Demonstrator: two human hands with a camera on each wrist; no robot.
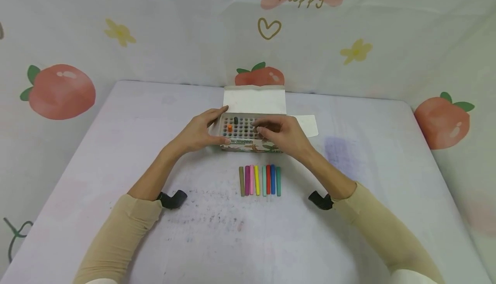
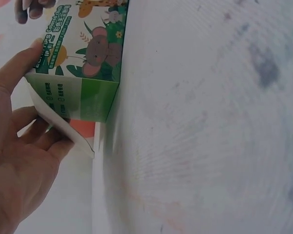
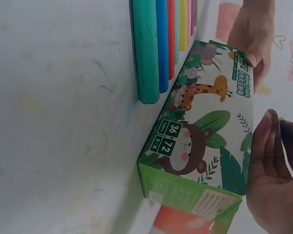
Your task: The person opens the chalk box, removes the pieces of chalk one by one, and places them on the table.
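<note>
A printed cardboard chalk box point(image 1: 252, 146) with cartoon animals lies with its top open, showing rows of round holes. An orange chalk point(image 1: 230, 128) and a black chalk point(image 1: 236, 120) stick up above the others. My left hand point(image 1: 201, 129) grips the box's left end, thumb along the front edge and fingers behind the side flap point(image 2: 58, 122). Over the right part of the rows is my right hand point(image 1: 284, 135), its fingers bent down toward the holes. Thumb and fingertips are a little apart, with no chalk showing between them; the right wrist view shows this hand point(image 3: 276, 161) at the box's rim.
In front of the box several chalk sticks lie side by side, among them a yellow chalk point(image 1: 257, 180) and a green chalk point(image 3: 146, 53). The white lid point(image 1: 254, 99) stands raised behind. A side flap point(image 1: 306, 125) extends right. Coloured smudges mark the white table point(image 1: 248, 254).
</note>
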